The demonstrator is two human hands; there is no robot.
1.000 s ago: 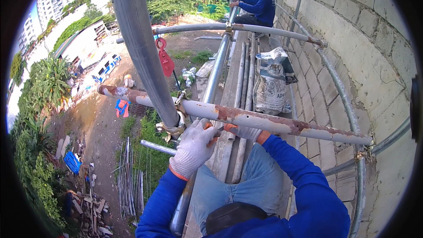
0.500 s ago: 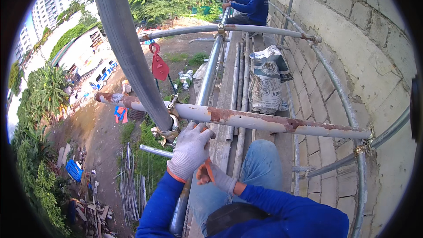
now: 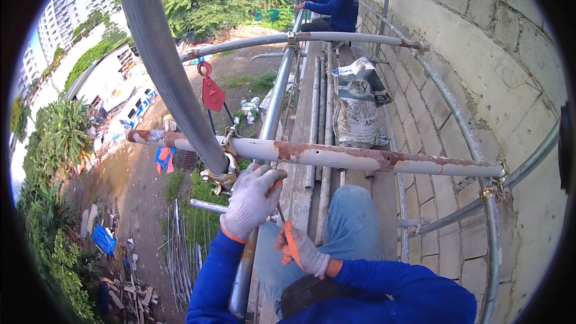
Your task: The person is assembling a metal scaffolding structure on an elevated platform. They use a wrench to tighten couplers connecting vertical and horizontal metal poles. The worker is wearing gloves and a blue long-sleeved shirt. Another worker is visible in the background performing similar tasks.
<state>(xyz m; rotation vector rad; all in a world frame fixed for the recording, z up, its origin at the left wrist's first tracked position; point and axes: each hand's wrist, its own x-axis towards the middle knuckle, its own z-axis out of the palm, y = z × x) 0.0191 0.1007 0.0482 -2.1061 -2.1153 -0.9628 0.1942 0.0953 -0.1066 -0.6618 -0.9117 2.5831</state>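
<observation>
I see my right hand [image 3: 303, 252] with fingers curled, and a thin rod [image 3: 281, 211] running from it up toward my curled left hand [image 3: 251, 201]; which one grips it, I can't tell. Just left of my left hand sits the clamp [image 3: 219, 179]; beyond both hands, the rusty pipe [image 3: 336, 157].
</observation>
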